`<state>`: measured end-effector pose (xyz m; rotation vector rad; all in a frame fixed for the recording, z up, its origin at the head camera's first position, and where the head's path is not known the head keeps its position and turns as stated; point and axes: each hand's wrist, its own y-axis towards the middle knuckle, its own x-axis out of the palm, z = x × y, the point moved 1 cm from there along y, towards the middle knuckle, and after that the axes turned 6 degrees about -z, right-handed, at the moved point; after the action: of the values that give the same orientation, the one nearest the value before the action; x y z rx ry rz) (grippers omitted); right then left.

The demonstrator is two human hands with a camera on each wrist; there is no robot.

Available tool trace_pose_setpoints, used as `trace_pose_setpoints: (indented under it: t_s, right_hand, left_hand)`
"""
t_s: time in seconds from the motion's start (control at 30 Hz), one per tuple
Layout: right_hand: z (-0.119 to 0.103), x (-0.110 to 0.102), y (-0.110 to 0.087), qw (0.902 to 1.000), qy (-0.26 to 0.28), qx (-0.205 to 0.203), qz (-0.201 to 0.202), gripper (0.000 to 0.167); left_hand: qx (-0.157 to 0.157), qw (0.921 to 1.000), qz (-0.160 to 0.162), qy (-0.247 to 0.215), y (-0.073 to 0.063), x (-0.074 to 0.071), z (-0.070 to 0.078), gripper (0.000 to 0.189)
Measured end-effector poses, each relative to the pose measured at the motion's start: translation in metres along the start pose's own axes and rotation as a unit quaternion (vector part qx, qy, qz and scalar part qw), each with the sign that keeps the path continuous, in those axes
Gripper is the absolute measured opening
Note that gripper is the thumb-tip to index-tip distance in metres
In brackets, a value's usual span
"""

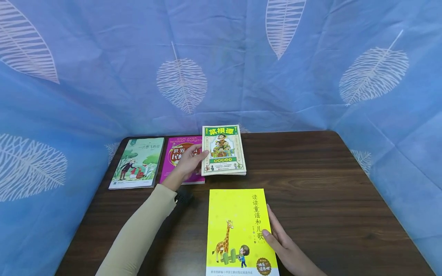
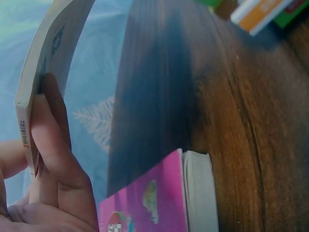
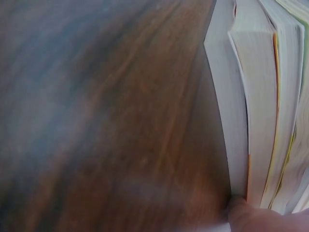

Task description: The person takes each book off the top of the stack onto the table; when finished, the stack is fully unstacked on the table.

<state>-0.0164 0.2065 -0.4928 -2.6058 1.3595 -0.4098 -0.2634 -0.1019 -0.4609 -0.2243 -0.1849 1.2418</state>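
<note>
In the head view my left hand [image 1: 190,163] grips a green-and-white book [image 1: 222,151] by its left edge, thumb on the cover. The left wrist view shows this thin book [image 2: 48,63] raised off the table, with fingers behind it. Just under that hand lies a magenta book [image 1: 172,161]. My right hand [image 1: 284,245] holds the right side of a stack topped by a yellow book [image 1: 235,230] with a giraffe on it; the thumb lies on the cover. Several page edges [image 3: 260,96] show in the right wrist view, a finger [image 3: 265,220] against them.
A pale green book [image 1: 138,163] lies at the back left of the dark wooden table [image 1: 310,184], left of the magenta one. Blue cloth [image 1: 221,76] with white leaf prints hangs behind and along the sides of the table.
</note>
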Motion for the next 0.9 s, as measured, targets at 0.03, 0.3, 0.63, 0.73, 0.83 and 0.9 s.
trace_pose_setpoints:
  t_s: [0.03, 0.3, 0.63, 0.73, 0.83, 0.9]
  right_hand:
    - [0.000, 0.000, 0.000, 1.0000, -0.001, 0.001, 0.002, 0.077]
    - [0.001, 0.000, 0.000, 0.9999, -0.001, 0.009, 0.009, 0.078]
    - [0.002, 0.001, -0.003, 0.9997, 0.018, 0.012, 0.012, 0.080]
    - [0.003, 0.001, -0.003, 0.9996, 0.022, 0.015, 0.010, 0.079]
    - [0.003, 0.001, -0.003, 0.9996, 0.013, 0.015, 0.018, 0.080]
    - [0.001, 0.001, -0.003, 0.9997, 0.007, 0.011, 0.020, 0.079]
  left_hand:
    - [-0.003, 1.0000, 0.000, 0.007, 0.002, 0.001, -0.001, 0.050]
    - [-0.037, 0.9978, -0.002, 0.055, 0.015, 0.009, -0.013, 0.052]
    - [-0.034, 0.9945, 0.004, 0.099, 0.022, 0.018, -0.016, 0.059]
    - [-0.027, 0.9887, 0.013, 0.147, 0.022, 0.019, -0.015, 0.061]
    - [-0.017, 0.9821, 0.016, 0.187, 0.020, 0.019, -0.014, 0.062]
    - [-0.012, 0.9793, 0.014, 0.202, 0.020, 0.018, -0.013, 0.063]
